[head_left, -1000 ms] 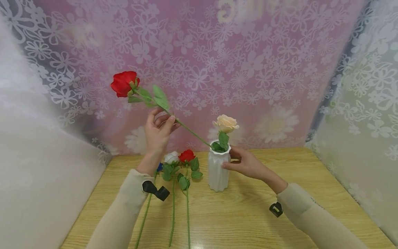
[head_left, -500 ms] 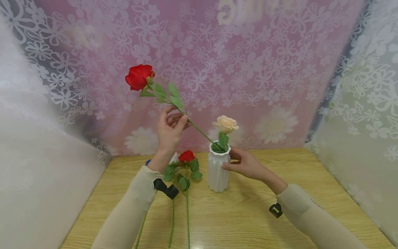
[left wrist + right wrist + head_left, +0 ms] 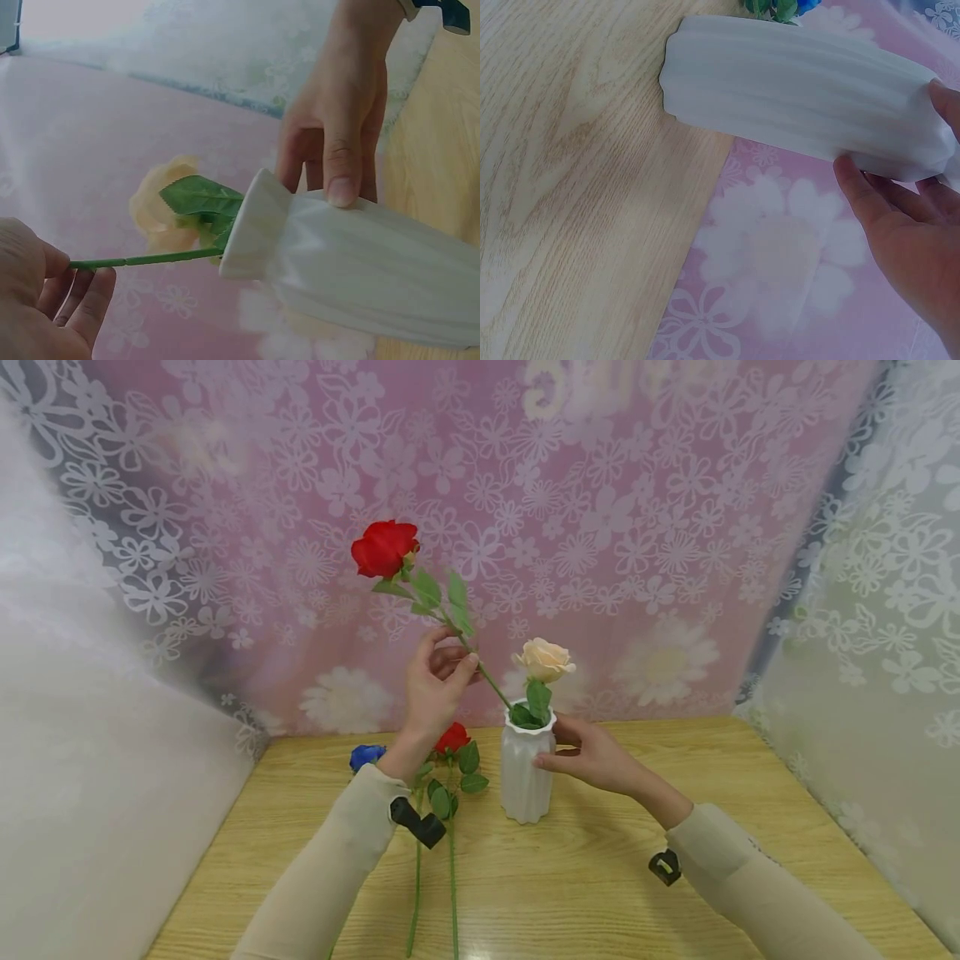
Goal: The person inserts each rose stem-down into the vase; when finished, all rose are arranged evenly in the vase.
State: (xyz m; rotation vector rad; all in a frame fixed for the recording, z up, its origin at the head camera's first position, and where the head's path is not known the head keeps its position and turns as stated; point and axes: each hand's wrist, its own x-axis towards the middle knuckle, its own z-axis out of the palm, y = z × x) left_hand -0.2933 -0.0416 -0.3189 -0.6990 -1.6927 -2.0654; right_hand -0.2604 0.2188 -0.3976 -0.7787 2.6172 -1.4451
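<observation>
My left hand (image 3: 437,689) pinches the green stem of a red rose (image 3: 385,548) between thumb and fingers. The rose leans up to the left, and its lower stem enters the mouth of a white fluted vase (image 3: 527,781). A peach rose (image 3: 545,659) stands in the same vase, its leaves at the rim. My right hand (image 3: 603,758) grips the vase's upper part from the right, thumb in front. In the left wrist view the stem (image 3: 157,258) runs straight from the fingers into the vase opening. The vase stands upright on the table.
Left of the vase, another red rose (image 3: 452,737) and a blue rose (image 3: 366,756) lie on the wooden table (image 3: 600,885). A white rose's bloom is hidden behind my left wrist. A pink floral backdrop (image 3: 480,485) rises behind the table, with pale sheets on both sides.
My left hand has moved right toward the vase with the red rose, whose stem has become steeper. The blue rose has come into view as the white bloom got covered. My right hand stays put.
</observation>
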